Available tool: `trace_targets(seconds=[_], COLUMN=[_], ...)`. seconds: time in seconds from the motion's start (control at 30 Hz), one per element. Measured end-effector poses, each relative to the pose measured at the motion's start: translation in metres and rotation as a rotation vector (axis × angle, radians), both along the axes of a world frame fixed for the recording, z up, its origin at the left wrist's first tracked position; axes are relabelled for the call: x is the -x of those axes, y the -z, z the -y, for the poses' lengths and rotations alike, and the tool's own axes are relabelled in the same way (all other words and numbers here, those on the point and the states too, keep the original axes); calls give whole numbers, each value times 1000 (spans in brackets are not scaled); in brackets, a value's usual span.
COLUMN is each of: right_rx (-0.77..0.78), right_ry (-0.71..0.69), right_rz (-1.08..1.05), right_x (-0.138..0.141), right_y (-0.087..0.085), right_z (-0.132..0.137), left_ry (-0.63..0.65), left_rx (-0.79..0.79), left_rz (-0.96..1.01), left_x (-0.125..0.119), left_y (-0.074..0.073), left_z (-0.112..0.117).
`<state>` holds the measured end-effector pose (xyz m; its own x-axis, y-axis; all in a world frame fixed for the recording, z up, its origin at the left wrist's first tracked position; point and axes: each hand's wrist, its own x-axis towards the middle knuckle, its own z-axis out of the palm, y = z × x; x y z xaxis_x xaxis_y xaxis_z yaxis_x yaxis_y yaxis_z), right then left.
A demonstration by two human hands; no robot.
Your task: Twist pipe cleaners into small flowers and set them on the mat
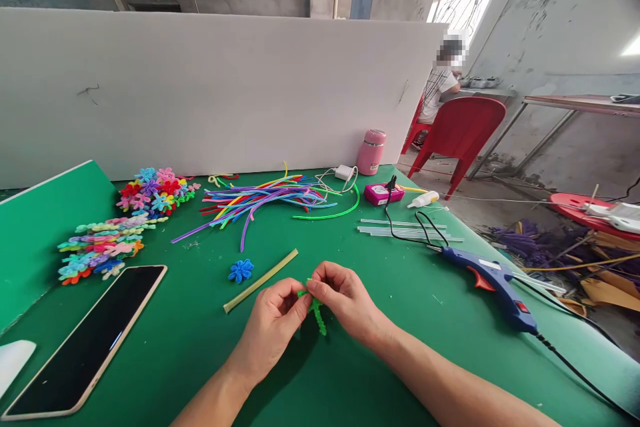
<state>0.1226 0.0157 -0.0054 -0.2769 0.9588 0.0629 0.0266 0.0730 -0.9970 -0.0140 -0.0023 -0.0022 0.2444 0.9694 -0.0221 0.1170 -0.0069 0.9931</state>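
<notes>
Green pipe cleaner [321, 321] in pinch of both hands [273, 323] [349, 300], tabletop [405, 293] room rightward to glue gun [500, 290]

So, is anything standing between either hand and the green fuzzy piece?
Nothing visible is. The left hand and right hand both have their fingertips right on the green fuzzy piece. The tan strip and blue flower lie on the table beyond the left hand, out of that gap.

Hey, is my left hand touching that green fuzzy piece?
Touching. The head view shows it: your left hand pinches the green fuzzy piece near its upper end, between thumb and forefinger.
</notes>
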Motion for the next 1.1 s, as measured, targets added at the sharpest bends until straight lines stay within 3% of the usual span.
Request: trace_targets(seconds=[0.2, 0.47, 0.73, 0.93, 1.1], right_rx=[0, -40, 45, 8, -4], right_ry=[52, -19, -12, 39, 37], right_rz=[23, 71, -18, -52, -37], right_x=[4, -1, -1, -2, -2], right_y=[3, -2, -2, 0, 0], right_z=[2, 0, -1, -5, -4], left_ry=[-50, -110, -101, -61, -31], left_rx=[-25, 84, 104, 141, 133], left_rz=[-34, 168, 196, 270, 195], left_x=[-2, 4, 2, 3, 4], left_y=[2, 0, -4, -5, -3], left_z=[4, -3, -3, -3, -3])
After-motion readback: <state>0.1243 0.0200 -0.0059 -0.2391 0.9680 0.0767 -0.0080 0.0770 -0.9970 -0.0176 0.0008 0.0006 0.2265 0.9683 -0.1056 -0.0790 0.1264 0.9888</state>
